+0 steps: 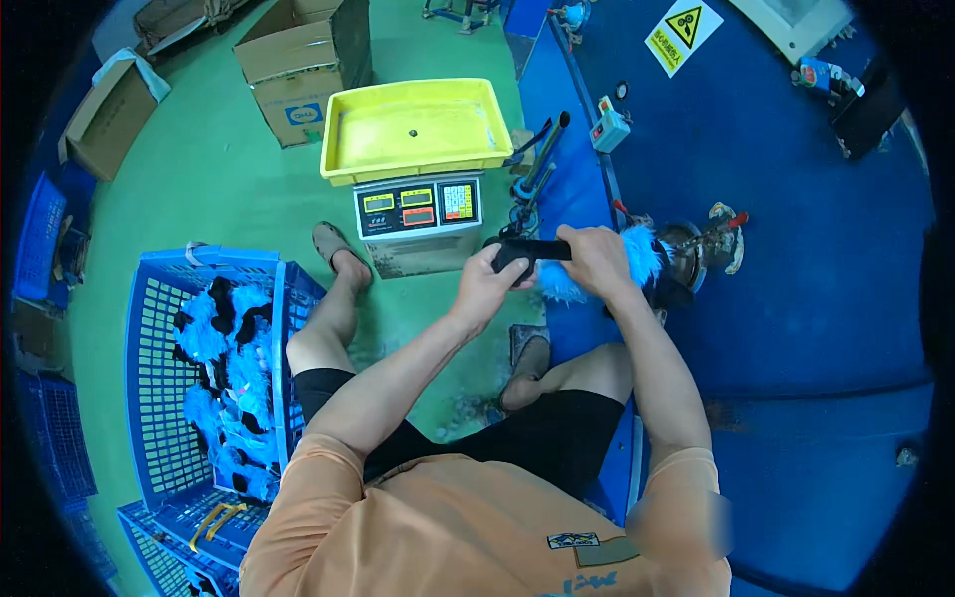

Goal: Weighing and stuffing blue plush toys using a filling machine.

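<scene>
Between my hands is a furry blue and black plush piece [644, 254], probably a toy skin. My left hand [484, 291] grips a black part of it, fingers closed, in front of the scale. My right hand [597, 261] is closed around the piece where black fabric meets blue fur. Blue fur shows on both sides of the right hand and reaches toward a metal nozzle [686, 251] on the blue machine. Whether the fur is over the nozzle or only beside it, I cannot tell.
A blue basket [159, 378] at my left holds several blue and black plush pieces. Ahead stands a counting scale [420, 211] with a yellow tray [343, 159]. The large blue machine [796, 298] fills the right side. Cardboard boxes [298, 85] stand at the back left.
</scene>
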Motion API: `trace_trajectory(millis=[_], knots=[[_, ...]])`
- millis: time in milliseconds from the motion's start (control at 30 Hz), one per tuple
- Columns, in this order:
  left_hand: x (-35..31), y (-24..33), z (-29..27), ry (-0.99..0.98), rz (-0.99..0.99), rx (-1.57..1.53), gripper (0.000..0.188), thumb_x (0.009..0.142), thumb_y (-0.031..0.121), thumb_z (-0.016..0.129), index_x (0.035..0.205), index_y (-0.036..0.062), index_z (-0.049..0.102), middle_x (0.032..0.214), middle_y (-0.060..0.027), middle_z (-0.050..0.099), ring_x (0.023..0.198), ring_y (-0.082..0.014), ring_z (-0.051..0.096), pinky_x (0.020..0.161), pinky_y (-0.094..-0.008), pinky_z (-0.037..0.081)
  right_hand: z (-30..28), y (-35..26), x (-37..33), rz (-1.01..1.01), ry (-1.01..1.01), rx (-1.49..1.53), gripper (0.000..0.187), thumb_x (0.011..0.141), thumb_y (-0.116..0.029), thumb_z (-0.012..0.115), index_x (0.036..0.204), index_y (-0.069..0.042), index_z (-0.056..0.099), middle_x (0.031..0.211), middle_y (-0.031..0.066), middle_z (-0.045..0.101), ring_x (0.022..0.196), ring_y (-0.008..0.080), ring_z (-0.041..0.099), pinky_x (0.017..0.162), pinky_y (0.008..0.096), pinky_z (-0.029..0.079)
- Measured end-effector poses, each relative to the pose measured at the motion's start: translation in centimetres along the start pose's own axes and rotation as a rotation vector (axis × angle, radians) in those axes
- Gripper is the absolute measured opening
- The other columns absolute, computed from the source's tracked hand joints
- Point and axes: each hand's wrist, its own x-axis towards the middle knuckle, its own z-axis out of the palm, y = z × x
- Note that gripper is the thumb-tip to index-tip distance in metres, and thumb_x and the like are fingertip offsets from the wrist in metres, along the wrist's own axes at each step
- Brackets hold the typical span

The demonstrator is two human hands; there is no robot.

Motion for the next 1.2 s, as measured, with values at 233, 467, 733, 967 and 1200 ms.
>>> trace_trajectory(millis=[233,467,733,967,1200], knots=[[-0.8,2.0,-1.4,-0.038,-0.091,0.055,0.021,0.099,0.009,0.058,0.115,-0.0044,0.056,0.092,-0.0148,0.068,0.08,-0.0198,0.068,0.075,-0.0279,0.058,0.2,-0.8,0.5,0.022,-0.087,0.023,0.02,0.076,-0.022,0.071,0.091,-0.01,0.065,0.081,0.0141,0.072,0.074,0.0391,0.067,0.07,0.048,0.049],[1.0,4.1,-2.1,-0.034,-0.107,0.01,0.023,0.099,0.01,0.059,0.116,-0.0046,0.055,0.09,-0.015,0.067,0.079,-0.0201,0.069,0.073,-0.0287,0.059,0.0,0.2,0.3,0.014,-0.093,0.01,0.022,0.076,-0.021,0.072,0.094,-0.011,0.066,0.081,0.0135,0.072,0.076,0.0389,0.067,0.069,0.0486,0.049],[2.8,5.5,-0.7,-0.267,-0.01,0.393,0.025,0.099,0.01,0.059,0.118,-0.0049,0.054,0.092,-0.0138,0.066,0.08,-0.0199,0.07,0.072,-0.0285,0.059,0.1,1.3,-0.2,0.049,-0.113,-0.018,0.021,0.076,-0.02,0.073,0.094,-0.012,0.065,0.08,0.0133,0.07,0.077,0.0384,0.066,0.068,0.0474,0.048],[-1.4,3.8,-0.5,0.117,0.014,0.199,0.022,0.098,0.008,0.059,0.116,-0.0048,0.055,0.093,-0.0128,0.066,0.08,-0.019,0.071,0.071,-0.0271,0.059,0.4,-0.5,0.0,-0.01,-0.063,-0.02,0.022,0.074,-0.02,0.075,0.09,-0.01,0.063,0.081,0.0122,0.072,0.075,0.0378,0.067,0.068,0.0476,0.05],[-0.9,3.4,0.1,0.099,0.062,0.104,0.018,0.098,0.007,0.059,0.11,-0.0052,0.055,0.091,-0.0131,0.066,0.078,-0.0188,0.071,0.069,-0.027,0.059,0.1,1.0,-0.4,-0.009,-0.037,-0.034,0.022,0.074,-0.017,0.076,0.09,-0.009,0.062,0.08,0.0108,0.07,0.077,0.0359,0.066,0.07,0.0445,0.05]])
